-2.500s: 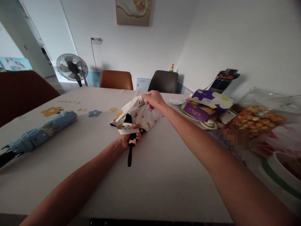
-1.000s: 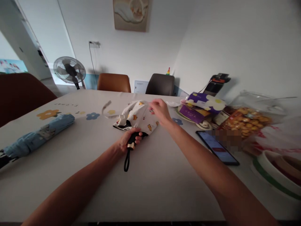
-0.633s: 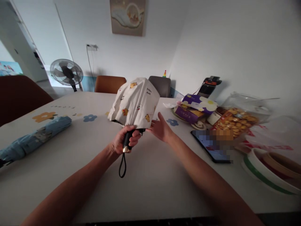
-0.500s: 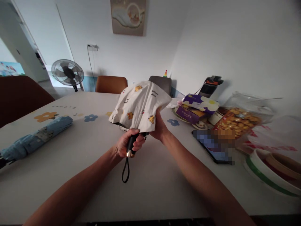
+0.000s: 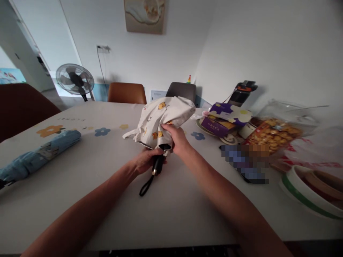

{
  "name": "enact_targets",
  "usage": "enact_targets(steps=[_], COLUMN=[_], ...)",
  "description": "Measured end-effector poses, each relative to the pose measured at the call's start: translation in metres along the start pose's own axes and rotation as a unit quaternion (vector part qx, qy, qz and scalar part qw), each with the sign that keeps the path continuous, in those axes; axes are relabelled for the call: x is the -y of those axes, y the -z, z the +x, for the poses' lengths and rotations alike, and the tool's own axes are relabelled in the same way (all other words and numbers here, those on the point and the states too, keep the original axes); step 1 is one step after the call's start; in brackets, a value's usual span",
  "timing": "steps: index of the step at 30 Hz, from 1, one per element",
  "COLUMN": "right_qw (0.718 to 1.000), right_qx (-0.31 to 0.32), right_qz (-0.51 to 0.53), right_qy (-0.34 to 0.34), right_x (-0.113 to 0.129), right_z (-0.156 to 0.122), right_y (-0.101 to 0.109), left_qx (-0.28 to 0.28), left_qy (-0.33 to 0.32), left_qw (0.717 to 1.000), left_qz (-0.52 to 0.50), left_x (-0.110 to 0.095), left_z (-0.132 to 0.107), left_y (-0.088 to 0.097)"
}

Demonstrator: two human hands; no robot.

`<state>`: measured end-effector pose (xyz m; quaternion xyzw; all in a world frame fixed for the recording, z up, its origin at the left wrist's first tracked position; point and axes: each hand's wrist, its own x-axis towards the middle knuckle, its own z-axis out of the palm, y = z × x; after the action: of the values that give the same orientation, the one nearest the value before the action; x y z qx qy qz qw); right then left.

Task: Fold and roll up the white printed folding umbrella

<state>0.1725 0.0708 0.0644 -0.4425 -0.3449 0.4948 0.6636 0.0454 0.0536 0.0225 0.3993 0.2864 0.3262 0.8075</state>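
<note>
Head view: a white umbrella (image 5: 154,121) is held over the middle of the tabletop (image 5: 166,217), canopy (image 5: 171,109) towards the far edge. Left hand (image 5: 146,160) closes round its black handle (image 5: 158,165); right hand (image 5: 179,139) clasps the canopy's near right side.

White umbrella (image 5: 150,117) with yellow cartoon prints (image 5: 162,105), black handle (image 5: 157,165), light-blue umbrella (image 5: 40,157), orange printed flower (image 5: 50,131)

Left of the grip on the white printed fabric umbrella (image 5: 163,116), a long blue fabric umbrella (image 5: 43,154) lies on the flat white table (image 5: 160,214); right of the grip, a round white bowl (image 5: 294,182); beyond, a round-cornered brown chair (image 5: 127,93).
</note>
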Motion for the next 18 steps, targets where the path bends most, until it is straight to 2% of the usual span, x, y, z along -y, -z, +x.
enact_targets(steps=[3,6,8,10,13,16,18], right_qw=[0.999,0.998,0.997,0.996,0.985,0.965,0.954], right_qx=[-0.044,-0.049,-0.036,-0.012,-0.015,-0.073,-0.117], right_qz=[0.006,-0.024,-0.049,-0.079,-0.171,-0.249,-0.277], right_qy=[-0.003,-0.033,-0.044,-0.041,-0.036,-0.036,0.001], right_x=[-0.001,-0.006,-0.01,-0.011,-0.003,0.016,0.03], right_z=[-0.002,-0.004,-0.003,-0.001,0.007,0.02,0.031], right_y=[-0.003,-0.006,-0.005,0.0,0.013,0.035,0.052], left_qx=[-0.003,-0.007,-0.016,-0.025,-0.021,-0.016,-0.031], left_qy=[-0.034,0.022,0.065,0.079,0.09,0.089,0.06], left_qw=[0.999,1.0,0.998,0.996,0.993,0.988,0.983], left_qz=[0.015,0.017,0.006,-0.026,-0.08,-0.127,-0.168], left_x=[-0.002,-0.001,0.001,0.003,0.004,0.002,0.0], left_z=[0.0,0.0,0.001,0.003,0.007,0.009,0.011], left_y=[0.0,0.002,0.004,0.005,0.006,0.008,0.01])
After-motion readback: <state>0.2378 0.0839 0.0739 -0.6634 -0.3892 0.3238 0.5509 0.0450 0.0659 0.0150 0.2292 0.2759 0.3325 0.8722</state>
